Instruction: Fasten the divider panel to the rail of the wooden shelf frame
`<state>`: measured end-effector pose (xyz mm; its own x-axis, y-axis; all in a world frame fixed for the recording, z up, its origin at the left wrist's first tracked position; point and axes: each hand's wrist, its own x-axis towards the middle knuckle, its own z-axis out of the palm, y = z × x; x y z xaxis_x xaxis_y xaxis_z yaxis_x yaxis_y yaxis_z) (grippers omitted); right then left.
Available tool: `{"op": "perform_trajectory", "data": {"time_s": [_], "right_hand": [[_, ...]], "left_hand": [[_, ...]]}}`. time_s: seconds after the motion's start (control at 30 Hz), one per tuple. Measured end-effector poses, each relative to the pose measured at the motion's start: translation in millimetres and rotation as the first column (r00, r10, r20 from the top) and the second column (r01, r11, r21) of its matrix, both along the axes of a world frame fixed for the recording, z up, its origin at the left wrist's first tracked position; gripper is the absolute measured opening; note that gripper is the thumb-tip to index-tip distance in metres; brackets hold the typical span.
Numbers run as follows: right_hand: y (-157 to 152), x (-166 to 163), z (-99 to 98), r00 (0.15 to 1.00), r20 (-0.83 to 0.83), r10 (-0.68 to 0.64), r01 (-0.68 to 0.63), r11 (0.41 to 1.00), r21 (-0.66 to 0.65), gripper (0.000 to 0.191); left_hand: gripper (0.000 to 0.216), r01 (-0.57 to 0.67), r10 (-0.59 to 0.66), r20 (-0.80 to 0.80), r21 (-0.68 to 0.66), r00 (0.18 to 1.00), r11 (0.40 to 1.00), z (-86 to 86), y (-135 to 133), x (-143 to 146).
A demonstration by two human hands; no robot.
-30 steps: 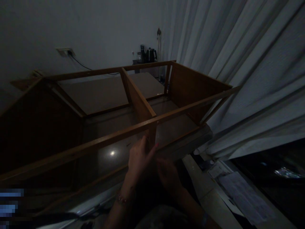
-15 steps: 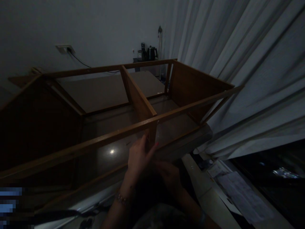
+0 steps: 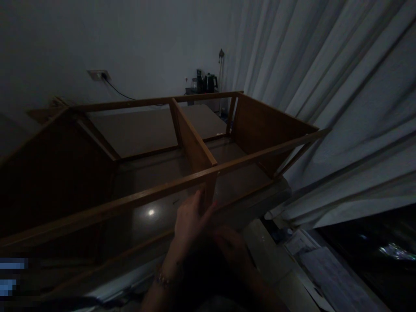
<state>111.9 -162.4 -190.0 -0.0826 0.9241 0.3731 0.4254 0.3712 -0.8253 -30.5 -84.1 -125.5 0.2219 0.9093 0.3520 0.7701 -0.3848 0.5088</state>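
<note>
A brown wooden cabinet frame [image 3: 247,151] lies on its back in a dim room, split by a middle divider panel [image 3: 191,141]. My left hand [image 3: 190,221] rests against the lower end of that divider, just under the front rail, fingers together and pointing up. My right hand [image 3: 232,249] sits close beside it in deep shadow, low at the frame's near edge. Whether its fingers hold anything is lost in the dark.
Grey curtains [image 3: 325,86] hang at the right. A kettle [image 3: 210,81] stands on a small stand by the far wall, near a wall socket [image 3: 97,74] with a cable. Papers [image 3: 325,268] lie on the floor at lower right.
The view has tilted up a little, so the frame sits lower in the picture. My hands stay at the bottom of the divider, hardly moved.
</note>
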Motion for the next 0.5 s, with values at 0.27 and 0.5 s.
{"op": "perform_trajectory", "data": {"time_s": [0.27, 0.5], "right_hand": [[-3, -14, -5.8, 0.949, -0.286, -0.132, 0.046, 0.956, -0.288, 0.03], [2, -9, -12.6, 0.978, 0.105, -0.18, 0.173, 0.982, 0.073, 0.012]], "left_hand": [[0.04, -0.015, 0.015, 0.014, -0.011, 1.0, 1.0, 2.0, -1, 1], [0.04, -0.012, 0.013, 0.035, -0.027, 0.999, 1.0, 2.5, 0, 1]]}}
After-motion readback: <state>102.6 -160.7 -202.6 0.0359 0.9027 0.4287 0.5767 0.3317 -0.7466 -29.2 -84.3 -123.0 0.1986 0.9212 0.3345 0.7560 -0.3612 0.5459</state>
